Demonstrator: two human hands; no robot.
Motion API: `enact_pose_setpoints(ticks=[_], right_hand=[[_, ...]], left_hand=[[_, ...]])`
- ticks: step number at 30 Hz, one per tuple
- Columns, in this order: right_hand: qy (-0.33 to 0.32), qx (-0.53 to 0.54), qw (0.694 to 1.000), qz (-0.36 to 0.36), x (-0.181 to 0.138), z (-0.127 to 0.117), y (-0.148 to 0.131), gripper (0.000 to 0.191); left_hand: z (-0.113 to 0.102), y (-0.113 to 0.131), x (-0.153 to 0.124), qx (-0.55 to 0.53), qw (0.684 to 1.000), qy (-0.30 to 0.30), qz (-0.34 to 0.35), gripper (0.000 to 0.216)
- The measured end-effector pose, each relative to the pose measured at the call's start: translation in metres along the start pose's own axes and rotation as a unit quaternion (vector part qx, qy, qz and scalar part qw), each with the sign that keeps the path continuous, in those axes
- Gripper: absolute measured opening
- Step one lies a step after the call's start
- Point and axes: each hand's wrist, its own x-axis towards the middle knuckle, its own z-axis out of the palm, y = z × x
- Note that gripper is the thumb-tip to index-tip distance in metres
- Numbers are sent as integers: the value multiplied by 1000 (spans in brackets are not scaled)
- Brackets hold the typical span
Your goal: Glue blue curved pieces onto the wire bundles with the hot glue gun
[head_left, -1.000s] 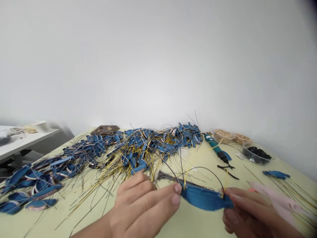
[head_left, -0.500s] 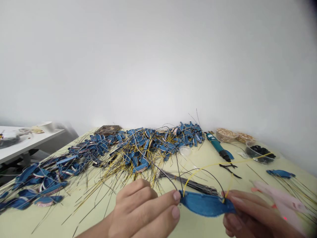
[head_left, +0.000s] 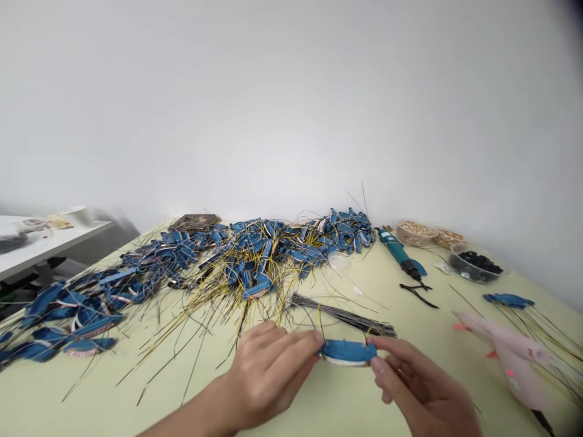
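My left hand (head_left: 268, 370) and my right hand (head_left: 410, 379) pinch the two ends of one blue leaf-shaped piece (head_left: 348, 351) between them, low over the pale green table (head_left: 136, 413). Thin yellow and dark wires stick up from its ends. The piece looks short and folded, with a pale underside showing. Just behind it lies a bundle of dark wires (head_left: 341, 315).
A big heap of blue pieces with yellow wires (head_left: 218, 261) spreads across the table's left and middle. At the right lie a pink glue gun (head_left: 510, 355), a teal tool (head_left: 396, 252), small pliers (head_left: 416, 292), bowls of beads (head_left: 473, 266), and another blue piece (head_left: 507, 300).
The blue piece has gone from a long flat shape to a shorter, narrower one, and my hands have come closer together. The looped wires above it have dropped low.
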Motion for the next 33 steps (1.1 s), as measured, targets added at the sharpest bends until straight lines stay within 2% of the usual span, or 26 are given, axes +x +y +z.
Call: enact_pose_setpoints(ticks=[3, 7, 9, 12, 16, 19, 21, 28, 33], right_hand=[[26, -5, 998, -59, -4, 0, 4, 20], [65, 22, 987, -146, -4, 1, -12, 15], [77, 29, 985, -149, 2, 2, -15, 20], [39, 27, 995, -83, 14, 3, 0, 29], [-6, 14, 1000, -1, 18, 7, 43, 42], [-33, -3, 998, 46, 10, 4, 68, 44], [-50, -10, 996, 67, 3, 0, 75, 45], [-103, 8, 988, 119, 1, -12, 74, 53], [-135, 0, 970, 203, -1, -10, 77, 66]], left_hand=[[1, -2, -5, 11, 998, 23, 50, 33], [-2, -8, 9, 32, 994, 62, 89, 35], [2, -12, 16, 48, 992, 71, 88, 38], [18, -16, 14, 66, 995, 49, 50, 37], [40, -12, -11, 57, 996, -66, -14, 25], [45, -1, -33, 34, 989, -139, -40, 24], [44, 6, -43, 18, 985, -166, -50, 26], [32, 17, -56, -12, 983, -169, -63, 30], [26, 23, -72, -38, 983, -168, -67, 30]])
